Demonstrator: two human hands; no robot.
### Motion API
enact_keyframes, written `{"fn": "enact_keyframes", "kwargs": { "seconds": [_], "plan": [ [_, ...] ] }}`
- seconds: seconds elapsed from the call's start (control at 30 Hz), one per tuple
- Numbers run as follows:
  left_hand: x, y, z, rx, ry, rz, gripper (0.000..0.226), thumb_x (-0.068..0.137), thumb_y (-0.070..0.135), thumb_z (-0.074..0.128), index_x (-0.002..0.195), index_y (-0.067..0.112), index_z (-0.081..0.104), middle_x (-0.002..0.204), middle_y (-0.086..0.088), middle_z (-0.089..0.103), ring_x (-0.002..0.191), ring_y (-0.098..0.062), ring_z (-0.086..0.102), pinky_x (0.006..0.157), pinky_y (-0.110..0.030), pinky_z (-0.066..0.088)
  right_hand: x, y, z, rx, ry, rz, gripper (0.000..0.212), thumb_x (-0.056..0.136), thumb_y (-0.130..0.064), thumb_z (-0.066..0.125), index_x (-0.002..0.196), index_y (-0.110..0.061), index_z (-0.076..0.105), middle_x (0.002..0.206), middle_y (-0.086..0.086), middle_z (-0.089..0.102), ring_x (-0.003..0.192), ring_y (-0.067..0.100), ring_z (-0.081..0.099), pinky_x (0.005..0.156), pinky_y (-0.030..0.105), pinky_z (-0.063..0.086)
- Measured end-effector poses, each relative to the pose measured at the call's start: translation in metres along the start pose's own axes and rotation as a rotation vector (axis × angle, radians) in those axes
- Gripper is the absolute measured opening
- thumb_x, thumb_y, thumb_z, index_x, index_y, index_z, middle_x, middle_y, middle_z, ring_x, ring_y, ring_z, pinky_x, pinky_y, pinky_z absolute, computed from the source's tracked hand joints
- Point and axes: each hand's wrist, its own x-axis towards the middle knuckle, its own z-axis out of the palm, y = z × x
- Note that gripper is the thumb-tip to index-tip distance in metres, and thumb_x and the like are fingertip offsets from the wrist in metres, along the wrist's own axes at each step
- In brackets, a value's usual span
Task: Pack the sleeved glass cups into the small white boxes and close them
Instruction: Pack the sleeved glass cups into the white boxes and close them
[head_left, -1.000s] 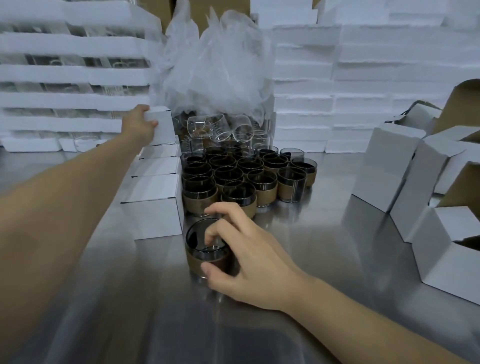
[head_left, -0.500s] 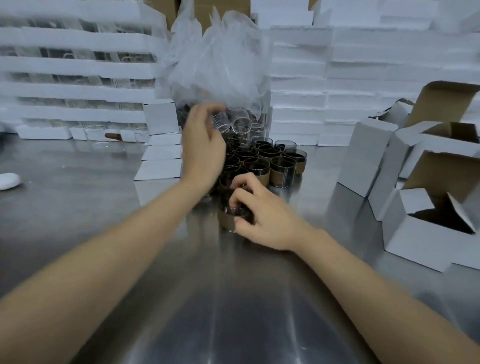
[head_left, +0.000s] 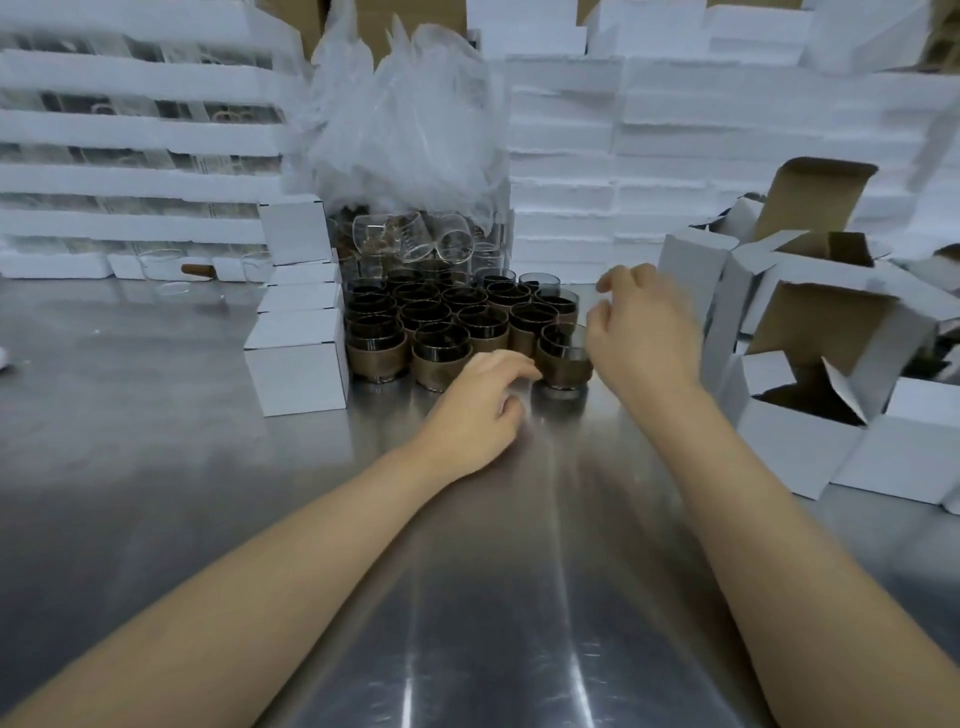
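While the steel surface (head_left: 467, 597) up front carries nothing, L hand (head_left: 480, 413) rests on it, fingers loosely curled, holding nothing, index tip at or nearly at the sleeve of a lone cup (head_left: 563, 366), prob. to steady it. R hand (head_left: 644, 338) hovers just beside the cup, fingers slack, gripping nothing, likely bound for an open box (head_left: 810, 436). Cup stands upright before the cluster (head_left: 441, 322); closed boxes (head_left: 298, 358) sit left. Vs 0.5 s ago: R let go of the cup, L dropped from the bag (head_left: 405, 145).
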Motion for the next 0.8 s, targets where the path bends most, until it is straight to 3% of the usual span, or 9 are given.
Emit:
{"fn": "enact_keyframes", "kwargs": {
  "seconds": [0.1, 0.2, 0.27, 0.47, 0.67, 0.8],
  "plan": [
    [0.0, -0.002, 0.002, -0.013, -0.049, 0.015, 0.039, 0.082, -0.007, 0.048, 0.113, 0.007, 0.065, 0.125, -0.005, 0.059, 0.121, -0.019, 0.047, 0.105, -0.024, 0.034, 0.004, 0.007, -0.016, -0.243, -0.053, 0.164, 0.033, 0.088, -0.015, 0.047, 0.118, -0.007, 0.056, 0.125, 0.017, 0.049, 0.12, 0.036, 0.039, 0.094, 0.042, 0.031],
    [0.0, -0.003, 0.001, -0.035, -0.021, 0.008, 0.037, 0.08, -0.008, 0.047, 0.107, 0.008, 0.067, 0.121, -0.003, 0.06, 0.115, -0.016, 0.047, 0.098, -0.011, 0.03, 0.004, 0.014, -0.026, -0.384, -0.231, 0.295, 0.035, 0.085, -0.01, 0.051, 0.119, -0.009, 0.056, 0.131, 0.017, 0.041, 0.129, 0.035, 0.03, 0.102, 0.052, 0.026],
    [0.001, -0.003, 0.001, -0.046, -0.007, -0.009, 0.036, 0.081, -0.009, 0.046, 0.104, 0.009, 0.068, 0.119, -0.002, 0.06, 0.113, -0.011, 0.045, 0.094, -0.004, 0.026, 0.006, 0.018, -0.029, -0.416, -0.298, 0.334, 0.041, 0.084, -0.007, 0.053, 0.124, -0.009, 0.053, 0.137, 0.017, 0.036, 0.133, 0.035, 0.024, 0.102, 0.058, 0.024],
    [0.002, -0.003, 0.001, -0.062, -0.019, -0.034, 0.034, 0.084, -0.008, 0.046, 0.102, 0.011, 0.069, 0.118, 0.001, 0.06, 0.106, -0.003, 0.041, 0.09, 0.001, 0.024, 0.005, 0.023, -0.023, -0.392, -0.485, 0.368, 0.046, 0.084, 0.004, 0.045, 0.127, -0.01, 0.051, 0.137, 0.013, 0.032, 0.137, 0.035, 0.015, 0.1, 0.069, 0.027],
    [0.002, 0.0, -0.002, -0.055, -0.054, -0.049, 0.033, 0.085, -0.008, 0.046, 0.102, 0.009, 0.069, 0.119, -0.001, 0.06, 0.109, -0.007, 0.044, 0.09, -0.001, 0.025, 0.004, 0.022, -0.022, -0.313, -0.464, 0.288, 0.044, 0.08, 0.007, 0.051, 0.119, -0.013, 0.061, 0.129, 0.011, 0.038, 0.13, 0.028, 0.024, 0.096, 0.057, 0.028],
    [0.001, 0.004, -0.004, -0.082, -0.039, -0.011, 0.026, 0.093, 0.003, 0.05, 0.113, 0.011, 0.064, 0.117, 0.003, 0.06, 0.113, -0.011, 0.048, 0.093, -0.009, 0.032, -0.002, 0.007, -0.026, -0.282, -0.392, 0.199, 0.046, 0.079, 0.007, 0.053, 0.118, -0.016, 0.062, 0.141, 0.01, 0.034, 0.133, 0.028, 0.021, 0.097, 0.056, 0.026]
  ]
}}
